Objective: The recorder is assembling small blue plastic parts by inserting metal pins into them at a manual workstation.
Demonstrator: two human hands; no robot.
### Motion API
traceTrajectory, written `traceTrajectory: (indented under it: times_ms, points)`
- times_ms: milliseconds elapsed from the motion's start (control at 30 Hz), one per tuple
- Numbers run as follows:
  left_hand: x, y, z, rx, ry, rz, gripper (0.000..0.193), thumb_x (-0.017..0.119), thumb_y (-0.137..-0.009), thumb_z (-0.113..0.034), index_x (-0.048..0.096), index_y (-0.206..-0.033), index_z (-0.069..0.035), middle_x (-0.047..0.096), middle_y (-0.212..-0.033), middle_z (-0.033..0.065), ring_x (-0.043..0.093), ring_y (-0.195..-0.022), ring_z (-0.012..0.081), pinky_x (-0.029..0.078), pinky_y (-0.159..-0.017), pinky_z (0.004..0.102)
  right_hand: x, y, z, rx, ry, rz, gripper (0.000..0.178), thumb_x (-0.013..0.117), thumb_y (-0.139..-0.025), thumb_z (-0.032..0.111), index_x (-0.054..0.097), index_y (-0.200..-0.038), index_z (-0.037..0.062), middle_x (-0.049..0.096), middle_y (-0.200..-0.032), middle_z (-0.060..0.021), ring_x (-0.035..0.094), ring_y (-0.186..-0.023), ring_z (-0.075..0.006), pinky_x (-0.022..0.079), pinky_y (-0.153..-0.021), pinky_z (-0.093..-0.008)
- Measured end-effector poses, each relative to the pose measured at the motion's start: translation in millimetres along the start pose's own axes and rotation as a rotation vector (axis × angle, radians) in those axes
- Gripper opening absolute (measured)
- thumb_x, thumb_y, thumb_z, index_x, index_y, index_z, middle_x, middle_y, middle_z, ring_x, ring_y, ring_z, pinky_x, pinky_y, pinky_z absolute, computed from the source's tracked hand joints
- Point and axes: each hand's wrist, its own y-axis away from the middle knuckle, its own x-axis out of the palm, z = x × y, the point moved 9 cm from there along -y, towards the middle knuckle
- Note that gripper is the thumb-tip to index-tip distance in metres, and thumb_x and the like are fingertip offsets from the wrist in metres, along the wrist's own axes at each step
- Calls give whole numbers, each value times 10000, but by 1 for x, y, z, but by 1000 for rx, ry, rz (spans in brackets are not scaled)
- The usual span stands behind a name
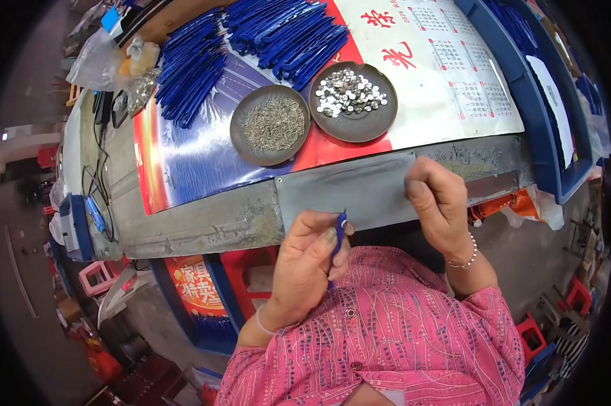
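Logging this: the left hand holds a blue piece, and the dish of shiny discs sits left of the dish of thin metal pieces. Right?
Not quite: the head view shows the dish of shiny discs sitting right of the dish of thin metal pieces. The left hand does hold a blue piece.

The shirt [420,331] is pink with wavy pale lines and dark dots — the held stick [339,235] and piled sticks [191,74] are blue, the dishes [361,128] grey-brown, the little discs [349,95] silver.

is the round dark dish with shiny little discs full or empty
Neither: the round dark dish is partly filled. Small shiny silvery discs lie heaped in it, with bare dish showing.
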Motion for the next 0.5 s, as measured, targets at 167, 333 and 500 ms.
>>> traceTrajectory:
  times_ms: [167,333,500]
  points:
    - [6,-19,-30,95,-725,-10,202,539,-903,-60,526,-1096,-5,588,-927,77,504,-659,97,399,-557,200,-43,14,-10,-119,161,-254,143,560,-880,89,503,-795,-12,472,-698,-87,445,-597,-185,378,-559,-268]
    - [62,-54,-42,441,-1583,260,192,571,-824,16,608,-1012,3,583,-839,78,569,-764,163,421,-653,240,-57,26,-23,-131,95,-342,151,540,-890,92,508,-794,-20,506,-727,-105,466,-617,-196,401,-583,-268]
    - [79,-79,-23,623,-1845,383,195,618,-762,43,622,-950,-10,569,-819,118,585,-700,270,458,-603,310,-57,23,-26,-146,56,-301,161,530,-898,107,532,-805,-24,533,-746,-118,503,-639,-203,420,-586,-279]
